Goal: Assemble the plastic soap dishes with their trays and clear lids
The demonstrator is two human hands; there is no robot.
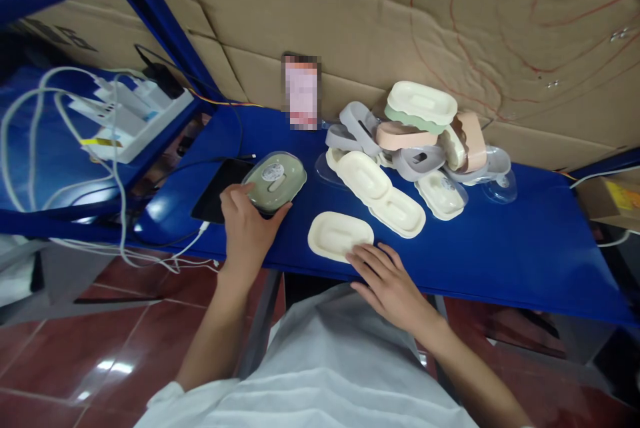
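Phone (pixel 301 91) screen blurred; tablet (pixel 223 189) half under green dish (pixel 275 180)

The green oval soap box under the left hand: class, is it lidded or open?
Lidded. A clear plastic cover sits over the green oval soap box, with the left hand gripping its near edge.

Soap boxes (pixel 380 191) looked like smooth matt plastic, bench (pixel 500 241) was glossy blue, wall (pixel 400 15) behind was rough cardboard.

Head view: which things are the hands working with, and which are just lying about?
In hand:
left hand grips green dish under clear lid
right hand touches cream tray
pile of trays

Lying about:
dark tablet
power strip
white cables
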